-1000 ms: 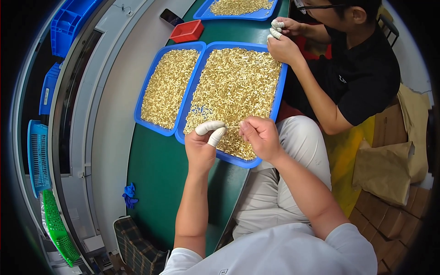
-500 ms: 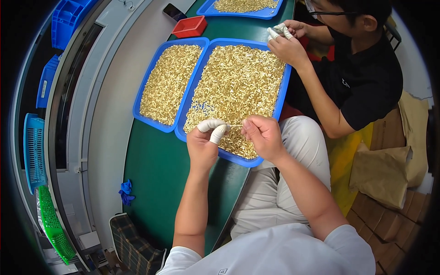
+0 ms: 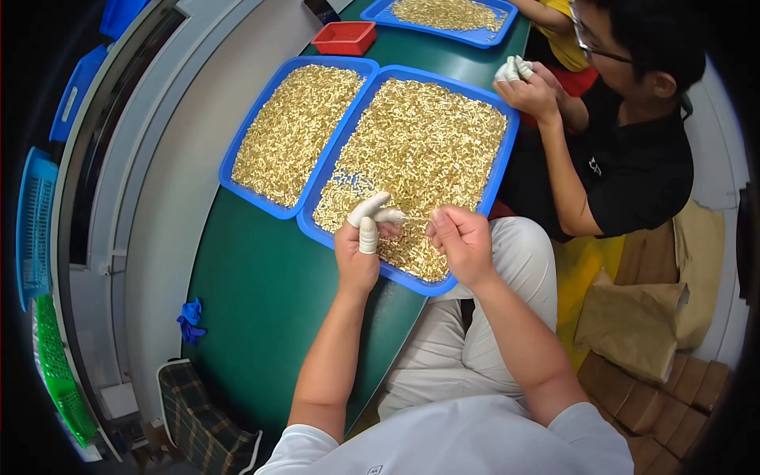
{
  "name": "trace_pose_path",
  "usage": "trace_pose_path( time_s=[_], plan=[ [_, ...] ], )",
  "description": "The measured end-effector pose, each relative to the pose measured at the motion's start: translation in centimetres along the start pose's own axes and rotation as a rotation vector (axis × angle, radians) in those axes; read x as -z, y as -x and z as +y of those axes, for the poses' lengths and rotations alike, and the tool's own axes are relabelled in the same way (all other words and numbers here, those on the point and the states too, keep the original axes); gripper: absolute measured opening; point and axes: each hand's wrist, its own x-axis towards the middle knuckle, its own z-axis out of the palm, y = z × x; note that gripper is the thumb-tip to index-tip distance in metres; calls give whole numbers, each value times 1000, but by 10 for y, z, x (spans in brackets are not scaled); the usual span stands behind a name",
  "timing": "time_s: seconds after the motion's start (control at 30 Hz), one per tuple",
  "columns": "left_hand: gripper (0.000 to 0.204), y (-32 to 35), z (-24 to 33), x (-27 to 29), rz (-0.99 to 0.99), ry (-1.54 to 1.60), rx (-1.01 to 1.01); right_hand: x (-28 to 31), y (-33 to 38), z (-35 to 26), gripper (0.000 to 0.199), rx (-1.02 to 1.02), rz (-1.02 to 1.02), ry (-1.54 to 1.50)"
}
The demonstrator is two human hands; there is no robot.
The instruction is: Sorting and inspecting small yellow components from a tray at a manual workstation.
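My left hand (image 3: 360, 249) is over the near part of the larger blue tray (image 3: 318, 235), with white finger cots on its thumb and some fingers. The thumb stands apart from the stretched fingers, and I see nothing gripped between them. Just to its right, my right hand (image 3: 463, 244) is bare and closed, thumb pressed to the curled fingers. Whatever it pinches is too small to make out. Beneath both hands lie many small brass-coloured metal pieces (image 3: 419, 134), spread over the tray with a patch of blue bottom showing at the left.
A second blue tray (image 3: 225, 168) of similar pieces adjoins on the left. Beyond are a red bin (image 3: 345, 38) and another blue tray (image 3: 451, 33). A co-worker (image 3: 633, 158) with finger cots sits at the right. Blue gloves (image 3: 190, 321) lie on the green table (image 3: 237, 317).
My left thumb and fingers have parted from their pinch. My right hand stays closed beside them. The whole view has shifted slightly, and the co-worker's hands have drawn closer together.
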Motion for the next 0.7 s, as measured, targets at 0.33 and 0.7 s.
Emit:
trace_pose_path(
  time_s=[0.33, 0.7],
  plan=[
    [26, 11, 1, -10, 4, -119, -34, -87, -160, -45, 28, 651, -135, 747],
    [22, 6, 8, -14, -2, -135, -10, -82, -173, -18, 36, 410, -164, 639]
  ],
)
